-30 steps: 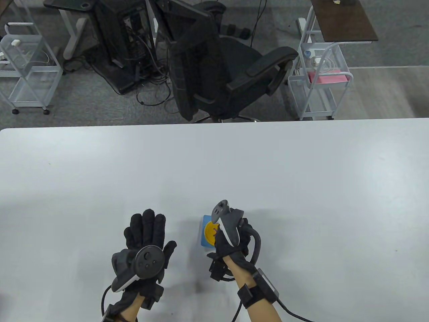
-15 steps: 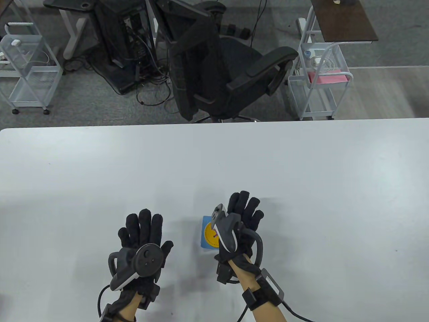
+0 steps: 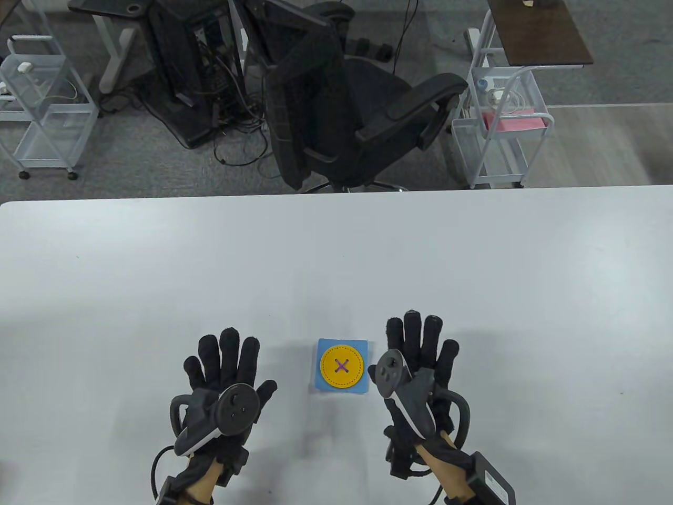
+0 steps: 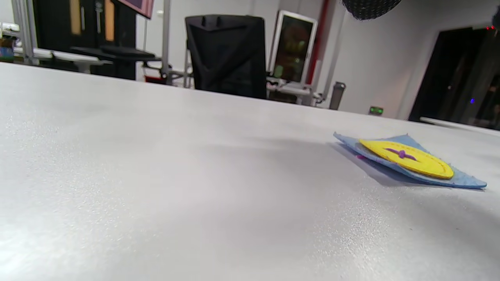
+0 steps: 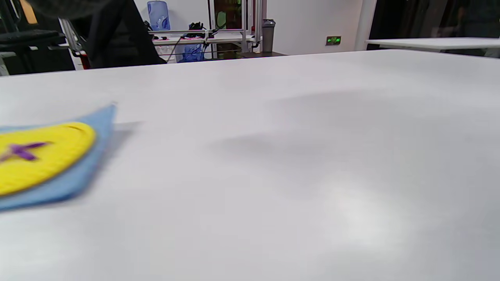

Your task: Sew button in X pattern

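Both the black-gloved left hand (image 3: 223, 368) and right hand (image 3: 420, 357) are lying flat with fingers spread, flanking the round yellow felt button (image 3: 342, 366) with its purple X stitch (image 3: 342, 366), which is sitting on a square blue felt patch (image 3: 342, 389) on the white table (image 3: 336, 252).

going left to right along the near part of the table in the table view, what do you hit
left hand → blue felt square carrying the yellow button with its purple X stitch → right hand. Both hands are spread flat, and neither touches the felt.
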